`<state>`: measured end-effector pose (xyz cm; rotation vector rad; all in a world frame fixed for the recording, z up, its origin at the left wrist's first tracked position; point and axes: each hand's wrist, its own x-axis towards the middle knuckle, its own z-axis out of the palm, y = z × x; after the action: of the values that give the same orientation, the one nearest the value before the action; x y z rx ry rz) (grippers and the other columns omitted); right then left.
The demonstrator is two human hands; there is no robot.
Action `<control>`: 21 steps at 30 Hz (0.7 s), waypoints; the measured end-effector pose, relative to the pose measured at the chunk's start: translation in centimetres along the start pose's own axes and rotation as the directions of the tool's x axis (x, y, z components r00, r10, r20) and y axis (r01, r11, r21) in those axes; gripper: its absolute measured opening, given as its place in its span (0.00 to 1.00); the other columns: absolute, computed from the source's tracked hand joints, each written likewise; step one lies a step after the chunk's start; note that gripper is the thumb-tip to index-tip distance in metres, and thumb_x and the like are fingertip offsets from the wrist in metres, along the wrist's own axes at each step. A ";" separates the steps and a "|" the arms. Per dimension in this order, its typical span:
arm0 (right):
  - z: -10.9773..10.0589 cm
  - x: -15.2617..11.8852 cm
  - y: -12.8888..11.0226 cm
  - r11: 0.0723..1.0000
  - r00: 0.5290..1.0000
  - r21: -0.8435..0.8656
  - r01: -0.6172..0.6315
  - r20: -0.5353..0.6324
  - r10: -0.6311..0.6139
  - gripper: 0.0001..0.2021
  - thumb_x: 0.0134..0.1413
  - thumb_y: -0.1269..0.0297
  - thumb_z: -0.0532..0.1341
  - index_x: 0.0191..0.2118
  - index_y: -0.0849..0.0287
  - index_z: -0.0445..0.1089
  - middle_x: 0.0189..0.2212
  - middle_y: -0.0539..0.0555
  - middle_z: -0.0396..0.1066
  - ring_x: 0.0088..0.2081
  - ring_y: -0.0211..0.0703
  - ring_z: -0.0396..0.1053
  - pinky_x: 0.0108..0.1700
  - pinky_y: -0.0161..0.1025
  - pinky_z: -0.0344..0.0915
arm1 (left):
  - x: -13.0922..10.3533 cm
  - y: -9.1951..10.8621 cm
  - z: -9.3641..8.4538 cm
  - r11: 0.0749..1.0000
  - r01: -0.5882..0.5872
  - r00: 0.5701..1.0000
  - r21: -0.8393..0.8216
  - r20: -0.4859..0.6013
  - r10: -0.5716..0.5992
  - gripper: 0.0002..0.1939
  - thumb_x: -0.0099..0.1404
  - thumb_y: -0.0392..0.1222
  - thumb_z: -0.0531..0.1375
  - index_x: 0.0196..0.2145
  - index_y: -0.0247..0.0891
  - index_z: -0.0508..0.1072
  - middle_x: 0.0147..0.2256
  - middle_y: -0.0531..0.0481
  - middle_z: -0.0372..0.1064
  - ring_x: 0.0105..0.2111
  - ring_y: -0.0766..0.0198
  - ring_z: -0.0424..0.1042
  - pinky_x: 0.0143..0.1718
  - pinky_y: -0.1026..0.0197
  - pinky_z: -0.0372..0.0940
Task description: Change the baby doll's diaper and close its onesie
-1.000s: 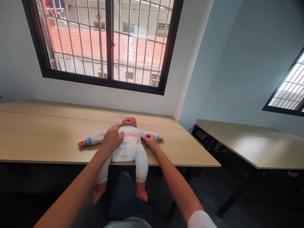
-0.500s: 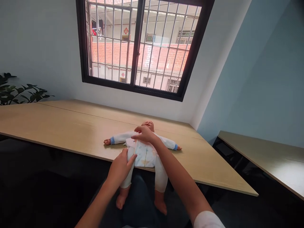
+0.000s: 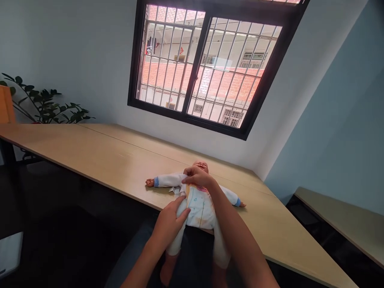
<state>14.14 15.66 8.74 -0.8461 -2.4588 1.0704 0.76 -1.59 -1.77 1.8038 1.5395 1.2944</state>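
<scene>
A baby doll (image 3: 172, 182) lies on its back near the table's front edge, arms spread and legs hanging over. It wears a white outfit with blue cuffs and a printed white top (image 3: 199, 208). My left hand (image 3: 172, 218) holds the lower side of the top by the hip, thumb on the front and fingers at the side. Higher up, my right hand (image 3: 196, 176) reaches across the chest, its fingers bent together on the top's edge near the armpit. A small white tab or tie (image 3: 175, 191) sticks out there. My right hand hides part of the chest and neck.
The long wooden table (image 3: 120, 156) runs along the wall below a barred window (image 3: 198, 72). A leafy plant (image 3: 48, 106) and an orange object (image 3: 6, 105) stand at far left. Another table (image 3: 342, 212) is on the right. A pale object (image 3: 10, 254) shows at lower left.
The view has shifted left and tilted, so the scene sits further right and lower. My right hand's fingers, more spread before, are now drawn together on the top's edge. My left hand stays at the hip.
</scene>
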 end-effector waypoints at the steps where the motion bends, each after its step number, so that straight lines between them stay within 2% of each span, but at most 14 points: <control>1: 0.6 0.2 0.5 1.000 0.999 -0.018 -0.002 -0.049 0.001 0.15 0.42 0.54 0.69 0.27 0.59 0.67 0.21 0.44 0.63 0.24 0.33 0.57 0.26 0.32 0.52 | -0.1 0.0 0.0 1.000 0.000 1.000 0.006 0.006 0.000 0.25 0.67 0.52 0.57 0.60 0.44 0.70 0.57 0.44 0.71 0.56 0.50 0.70 0.57 0.54 0.62; 5: 2.9 1.2 2.3 0.983 0.996 -0.180 -0.044 -0.081 0.030 0.10 0.42 0.61 0.68 0.23 0.59 0.68 0.18 0.44 0.62 0.23 0.34 0.56 0.26 0.33 0.50 | -0.7 0.4 -0.5 0.995 -0.003 0.999 0.100 0.040 -0.001 0.24 0.69 0.54 0.55 0.58 0.46 0.72 0.50 0.43 0.75 0.50 0.50 0.74 0.51 0.55 0.65; 8: 3.9 1.8 2.8 0.976 0.992 -0.211 -0.060 -0.123 0.034 0.06 0.38 0.67 0.69 0.22 0.59 0.70 0.17 0.44 0.62 0.24 0.34 0.56 0.26 0.34 0.49 | -0.3 0.4 -1.5 0.989 -0.031 0.998 0.141 0.059 0.023 0.22 0.71 0.55 0.51 0.55 0.48 0.75 0.48 0.45 0.77 0.47 0.52 0.75 0.48 0.57 0.65; 12: 4.0 1.9 2.7 0.970 0.990 -0.232 -0.071 -0.136 0.040 0.03 0.38 0.69 0.69 0.24 0.59 0.75 0.19 0.45 0.66 0.24 0.35 0.59 0.27 0.34 0.50 | 2.8 -0.6 -2.9 0.946 0.061 0.998 0.320 -0.045 -0.049 0.20 0.72 0.51 0.48 0.41 0.43 0.79 0.40 0.44 0.77 0.41 0.54 0.75 0.41 0.58 0.63; 14: 3.8 1.8 2.5 0.972 0.992 -0.226 -0.062 -0.119 0.036 0.02 0.41 0.68 0.68 0.26 0.59 0.76 0.19 0.45 0.67 0.24 0.35 0.59 0.27 0.33 0.51 | 4.9 -1.5 -3.2 0.923 0.103 0.993 0.370 -0.083 -0.078 0.17 0.70 0.48 0.52 0.41 0.39 0.78 0.41 0.40 0.76 0.42 0.51 0.74 0.41 0.57 0.62; 17: 3.4 1.5 2.2 0.982 0.997 -0.188 -0.032 -0.080 0.017 0.05 0.43 0.66 0.68 0.29 0.60 0.78 0.21 0.46 0.69 0.26 0.35 0.61 0.28 0.32 0.54 | 7.5 -2.7 -2.8 0.902 0.130 0.991 0.411 -0.076 -0.108 0.13 0.65 0.47 0.58 0.37 0.36 0.77 0.42 0.35 0.75 0.46 0.45 0.72 0.44 0.53 0.62; 21: 3.0 1.3 2.3 0.997 1.000 -0.074 0.001 -0.008 -0.002 0.09 0.45 0.64 0.66 0.34 0.60 0.79 0.26 0.48 0.74 0.29 0.37 0.66 0.30 0.32 0.59 | 9.5 -3.9 -1.9 0.897 0.156 0.988 0.414 -0.062 -0.143 0.12 0.58 0.47 0.62 0.35 0.35 0.76 0.48 0.31 0.72 0.50 0.38 0.68 0.47 0.48 0.61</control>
<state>12.54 16.11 5.09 -0.8689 -2.5057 0.9785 -3.43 7.95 -0.56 1.8654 2.0536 0.9732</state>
